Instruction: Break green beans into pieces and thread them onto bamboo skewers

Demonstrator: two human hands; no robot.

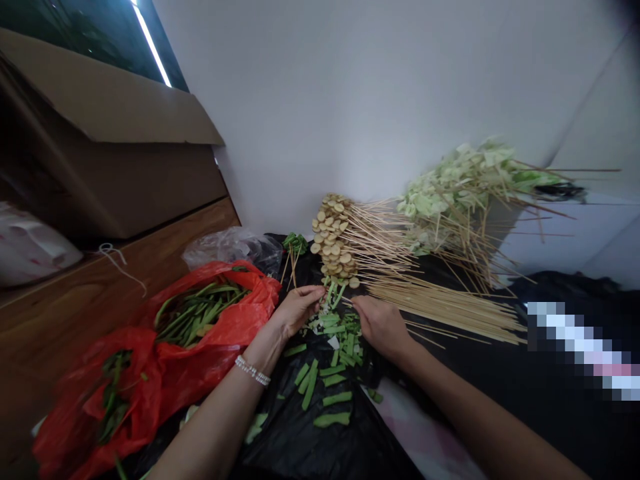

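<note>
My left hand (303, 308), a beaded bracelet on its wrist, pinches at the end of pale green bean pieces (336, 295). Facing it, my right hand (379, 325) is closed around a thin bamboo skewer (347, 303), mostly hidden by the fingers. Cut green bean pieces (337, 399) lie scattered on the black plastic sheet (285, 433) below and between both hands. Just beyond them is a stack of skewered round, pale slices (333, 237), their sticks pointing right. Loose bamboo skewers (450, 308) lie in a bundle beyond my right hand.
Red plastic bags (200, 373) with long green beans (200, 313) stand at left. Behind them are a clear plastic bag (235, 250) and a small bunch of skewered greens (295, 243). Skewered cabbage leaves (460, 177) are heaped at back right. A cardboard box (125, 180) stands back left by the wall.
</note>
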